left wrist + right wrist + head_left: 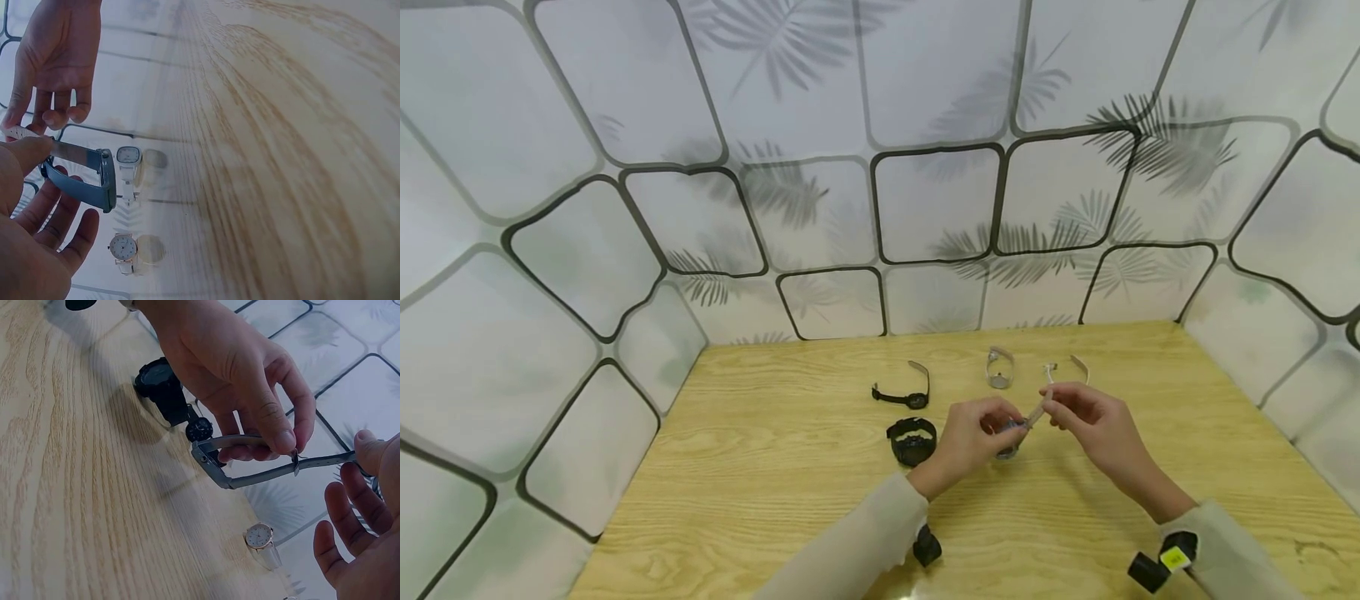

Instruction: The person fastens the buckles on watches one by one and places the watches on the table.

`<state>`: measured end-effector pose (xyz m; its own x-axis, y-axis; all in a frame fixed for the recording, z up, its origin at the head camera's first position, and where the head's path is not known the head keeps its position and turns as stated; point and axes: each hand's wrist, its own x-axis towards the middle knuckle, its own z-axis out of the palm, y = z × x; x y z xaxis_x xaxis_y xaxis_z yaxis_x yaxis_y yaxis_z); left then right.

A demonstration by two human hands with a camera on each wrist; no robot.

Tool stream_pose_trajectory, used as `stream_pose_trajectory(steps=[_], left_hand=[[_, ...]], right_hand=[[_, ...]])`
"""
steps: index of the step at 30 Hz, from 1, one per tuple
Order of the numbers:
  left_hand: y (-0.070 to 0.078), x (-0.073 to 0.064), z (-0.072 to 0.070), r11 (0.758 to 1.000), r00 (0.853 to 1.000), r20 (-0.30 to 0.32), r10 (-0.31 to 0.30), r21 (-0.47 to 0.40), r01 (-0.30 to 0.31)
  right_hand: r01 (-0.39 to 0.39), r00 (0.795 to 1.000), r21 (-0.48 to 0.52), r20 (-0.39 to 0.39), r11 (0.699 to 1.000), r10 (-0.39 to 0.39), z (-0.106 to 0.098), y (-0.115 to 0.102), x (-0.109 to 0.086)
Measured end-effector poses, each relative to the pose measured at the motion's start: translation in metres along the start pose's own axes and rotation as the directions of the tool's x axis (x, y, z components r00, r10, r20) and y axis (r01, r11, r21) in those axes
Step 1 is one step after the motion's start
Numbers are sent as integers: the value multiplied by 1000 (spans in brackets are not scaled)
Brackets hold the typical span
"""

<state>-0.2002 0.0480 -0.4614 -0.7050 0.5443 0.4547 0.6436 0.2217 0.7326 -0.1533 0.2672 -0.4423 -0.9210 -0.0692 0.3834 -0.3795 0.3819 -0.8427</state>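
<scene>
A grey-strapped wristwatch [209, 465] is suspended between both hands, its strap looped through the buckle. My left hand [970, 437] pinches the strap near the buckle with thumb and fingers. Between thumb and fingertips, my right hand [1097, 429] grips the free strap end; its other fingers curl loosely in the right wrist view. The watch case [107, 181] hangs on the side away from my right hand, edge-on in the left wrist view, so its dial is hidden there. Beyond my right hand lies a pale-strapped watch [1080, 367], partly covered by that hand in the head view.
A chunky black watch [913, 450] and a slim black watch [917, 401] lie left of my left hand. Farther back is a round-faced watch [999, 381] with a light strap. Patterned fabric walls [936, 204] enclose the wooden table [760, 467] at the back and sides.
</scene>
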Motion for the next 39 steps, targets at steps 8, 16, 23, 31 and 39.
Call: stream_pose_trajectory(steps=[8, 16, 23, 31, 39], left_hand=[[2, 0, 0, 1000, 1000, -17, 20, 13, -20], [3, 0, 1, 999, 999, -23, 32, -2, -32], [2, -1, 1, 999, 999, -46, -3, -38, 2], [3, -2, 0, 994, 998, -39, -54, -94, 50], [5, -3, -2, 965, 981, -34, -190, -192, 181]], right_hand=[[-8, 1000, -3, 6, 1000, 8, 0, 0, 2], [-8, 1000, 30, 24, 1000, 7, 3, -1, 3], [-5, 999, 54, 47, 999, 2, 8, -1, 3], [-34, 999, 40, 41, 999, 32, 13, 5, 1], [-4, 1000, 50, -30, 999, 5, 16, 6, -2]])
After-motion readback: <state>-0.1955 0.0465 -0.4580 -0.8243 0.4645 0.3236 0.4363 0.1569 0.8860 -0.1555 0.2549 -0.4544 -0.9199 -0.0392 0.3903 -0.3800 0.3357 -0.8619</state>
